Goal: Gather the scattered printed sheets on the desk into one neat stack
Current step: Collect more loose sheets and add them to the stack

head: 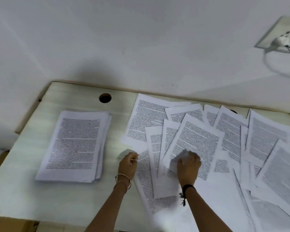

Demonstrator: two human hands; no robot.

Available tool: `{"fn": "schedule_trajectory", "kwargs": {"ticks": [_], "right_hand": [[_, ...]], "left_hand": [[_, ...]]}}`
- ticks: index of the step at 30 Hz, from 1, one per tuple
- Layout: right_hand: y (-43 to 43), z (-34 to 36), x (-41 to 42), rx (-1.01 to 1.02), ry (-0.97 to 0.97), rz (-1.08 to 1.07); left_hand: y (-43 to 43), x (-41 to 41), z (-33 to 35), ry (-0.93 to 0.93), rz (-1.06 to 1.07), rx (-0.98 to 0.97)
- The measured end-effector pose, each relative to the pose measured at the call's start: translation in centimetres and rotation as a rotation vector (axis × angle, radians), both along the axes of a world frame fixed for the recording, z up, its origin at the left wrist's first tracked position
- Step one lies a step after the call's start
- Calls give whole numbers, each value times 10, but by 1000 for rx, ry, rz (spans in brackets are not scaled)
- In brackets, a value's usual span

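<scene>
A plain white wall (141, 39) filled the far side, from 10 to 2 o'clock. Below it lay one pale wood-grain desk (23, 190). One overlapping spread of white printed sheets (266, 139) covered the desk from 12 round to 5 o'clock. At least a dozen showed, but overlaps hid the exact count. Their long axes fanned out, far ends pointing anywhere from 11 to 2 o'clock.

One squared-up pile of white printed pages (75, 144) sat at 9 o'clock from the hands, apart from the spread. Its long axis ran 6 to 12, leaning slightly toward 1, with the text lines running crosswise.

The uppermost printed sheet (196, 141) of the spread pointed toward 1 o'clock. The right hand (188, 163) rested on its near end, fingers curled and bunching the paper.

The left hand (128, 162), just at 9 o'clock of the right, had its fingers curled, pinching a blurred white paper corner (126, 153). I could not tell which sheet it belonged to.

One metal wall socket plate (278, 32) hung at 2 o'clock. One round dark cable hole (105, 98) pierced the desk at 11 o'clock.
</scene>
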State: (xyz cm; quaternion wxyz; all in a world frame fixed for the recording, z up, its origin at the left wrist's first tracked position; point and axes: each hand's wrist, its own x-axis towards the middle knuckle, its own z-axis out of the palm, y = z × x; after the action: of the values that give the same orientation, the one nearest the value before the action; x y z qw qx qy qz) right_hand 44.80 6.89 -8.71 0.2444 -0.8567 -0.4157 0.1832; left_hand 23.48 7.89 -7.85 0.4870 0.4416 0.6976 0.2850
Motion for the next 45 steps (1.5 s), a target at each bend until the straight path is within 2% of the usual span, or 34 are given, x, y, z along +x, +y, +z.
{"fn": "schedule_trajectory", "kwargs": {"ticks": [2, 4, 7, 11, 14, 19, 22, 24, 26, 28, 29, 31, 32, 35, 39, 41, 43, 45], "right_hand": [[-10, -2, 39, -42, 47, -211], [-14, -2, 67, -115, 89, -286], [-13, -8, 99, -218, 57, -89], [-4, -7, 111, -221, 9, 337], [-7, -4, 111, -225, 24, 557], [-15, -4, 94, -148, 183, 481], [-19, -2, 75, -130, 323, 627], [-20, -3, 67, -92, 340, 580], [-26, -5, 61, -129, 383, 526], [-35, -7, 52, -156, 357, 606], [-39, -10, 48, -137, 288, 644], [-44, -11, 40, -108, 137, 671], [-47, -11, 37, -122, 131, 669], [-50, -4, 29, -207, 375, 633], [-56, 10, 39, -143, 750, 470], [-60, 17, 52, -127, 903, 337], [-63, 21, 71, -101, 904, 239], [-69, 22, 94, -63, 803, 190]], "left_hand": [[0, 24, -1, -39, 13, -81], [2, 38, -3, -19, 69, -83], [3, 65, -2, -1, 122, -74], [9, 84, -7, -23, 149, -87], [8, 94, -8, -46, 197, -117], [-6, 113, -8, -109, 182, -146], [-24, 119, -6, -10, 290, -118], [-39, 115, 0, 87, 393, -135], [-53, 109, 1, 261, 468, -205], [-66, 100, 2, 410, 554, -284], [-70, 94, 2, 409, 596, -302], [-76, 85, 0, 302, 639, -259], [-78, 83, 2, 213, 661, -219], [-78, 78, 9, -15, 743, -181], [-71, 75, 12, -100, 541, -157], [-71, 77, 21, -237, 476, -106], [-71, 86, 29, -392, 382, -75], [-72, 101, 32, -467, 227, -92]]}}
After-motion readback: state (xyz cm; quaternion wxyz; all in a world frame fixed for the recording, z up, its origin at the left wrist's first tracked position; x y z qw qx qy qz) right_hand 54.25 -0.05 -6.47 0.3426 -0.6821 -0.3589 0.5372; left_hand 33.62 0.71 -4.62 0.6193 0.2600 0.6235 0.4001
